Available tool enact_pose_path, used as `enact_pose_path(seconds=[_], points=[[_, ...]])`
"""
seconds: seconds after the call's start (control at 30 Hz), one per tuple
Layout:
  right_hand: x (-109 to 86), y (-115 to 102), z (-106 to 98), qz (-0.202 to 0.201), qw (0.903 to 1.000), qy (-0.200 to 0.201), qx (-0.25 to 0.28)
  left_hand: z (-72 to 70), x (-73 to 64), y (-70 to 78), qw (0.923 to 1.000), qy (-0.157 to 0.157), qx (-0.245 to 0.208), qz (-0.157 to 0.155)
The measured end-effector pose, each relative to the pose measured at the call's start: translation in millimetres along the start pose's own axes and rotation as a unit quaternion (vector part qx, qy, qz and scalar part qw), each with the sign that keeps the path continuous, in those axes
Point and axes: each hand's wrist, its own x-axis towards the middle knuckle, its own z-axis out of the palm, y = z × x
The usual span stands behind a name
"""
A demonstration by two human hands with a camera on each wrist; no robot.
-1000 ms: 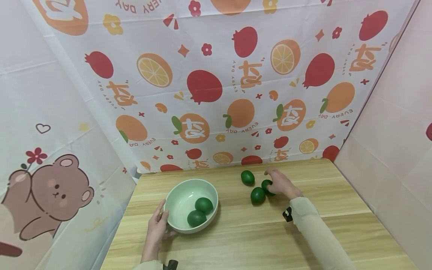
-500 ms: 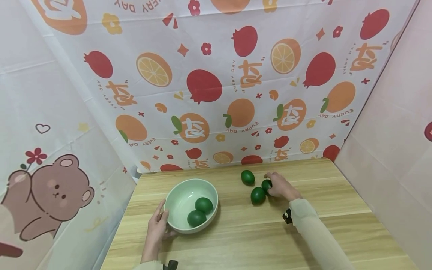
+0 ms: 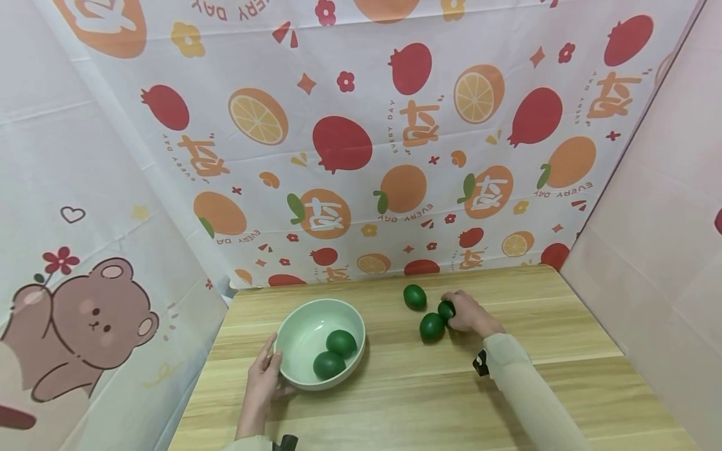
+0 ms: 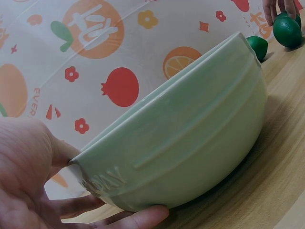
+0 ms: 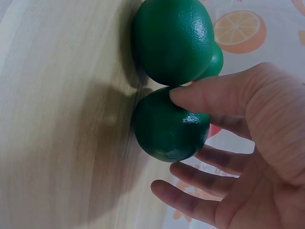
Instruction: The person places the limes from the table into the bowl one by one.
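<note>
My left hand [image 3: 262, 377] grips the side of a pale green bowl [image 3: 299, 344], thumb at the rim and fingers against the lower wall, as the left wrist view shows. Inside the bowl lie two dark green limes, a rear lime [image 3: 341, 342] and a front lime [image 3: 329, 365]. Over to the right, my right hand [image 3: 469, 312] pinches another lime [image 5: 167, 131] between thumb and fingers, low at the tabletop. A larger-looking lime [image 3: 432, 327] sits right beside it, and a further lime [image 3: 414, 297] lies behind, to the left.
The wooden table [image 3: 395, 401] carries the bowl and the limes. A fruit-print cloth [image 3: 361, 207] hangs along its back edge. White cloth walls stand on both sides, the left cloth [image 3: 34, 156] printed with a bear.
My right hand's fingers have drawn in round the lime, where they were spread wider above it a second ago. The left hand and the bowl have kept their place.
</note>
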Motion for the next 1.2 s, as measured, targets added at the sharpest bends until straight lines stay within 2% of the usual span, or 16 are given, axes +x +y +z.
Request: enact_pose_path(seconds=[0.63, 1.2], points=[[1.6, 1.7, 5.2, -0.01, 0.9998, 0.004, 0.018, 0.8, -2.1, 3.1, 1.0, 0.0, -0.001, -0.003], [-0.2, 3.1, 7.7, 0.001, 0.9996, 0.014, 0.023, 0.1, -3.0, 2.1, 1.0, 0.002, 0.003, 0.005]])
